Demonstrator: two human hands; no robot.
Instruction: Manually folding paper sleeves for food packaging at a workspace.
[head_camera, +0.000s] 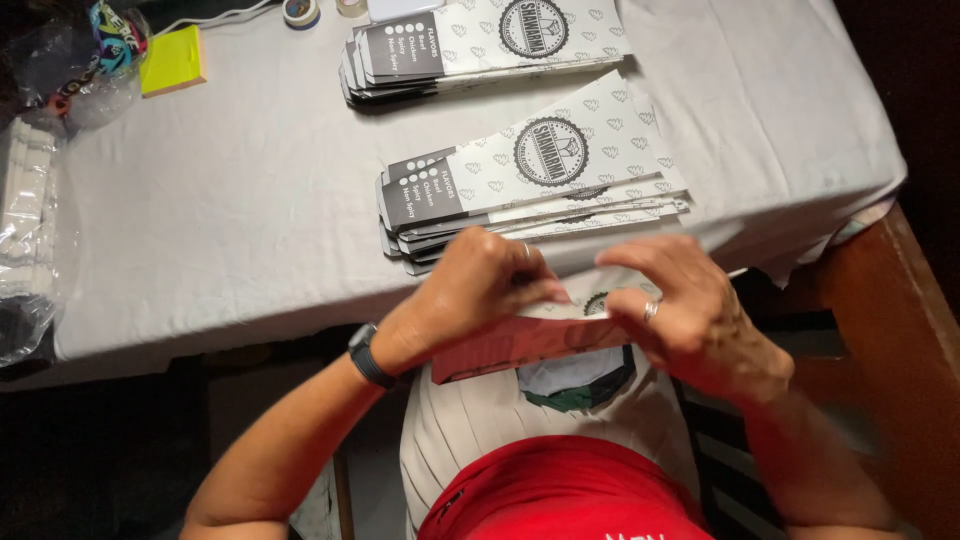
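Head view: left hand (475, 290) and right hand (690, 315) curl inward, wrists bent. Both pinch a flat printed carton (540, 335) near the table (250, 200) edge.

This looks like a makeshift packing station for a food stall or small shop, since beyond the fingers (540, 290) a cloth-covered bench (250, 200) carries two stacks of flat printed food sleeves (530, 185), with sticky notes (172, 60), tape rolls (300, 11) and bagged supplies (25, 240) farther off.
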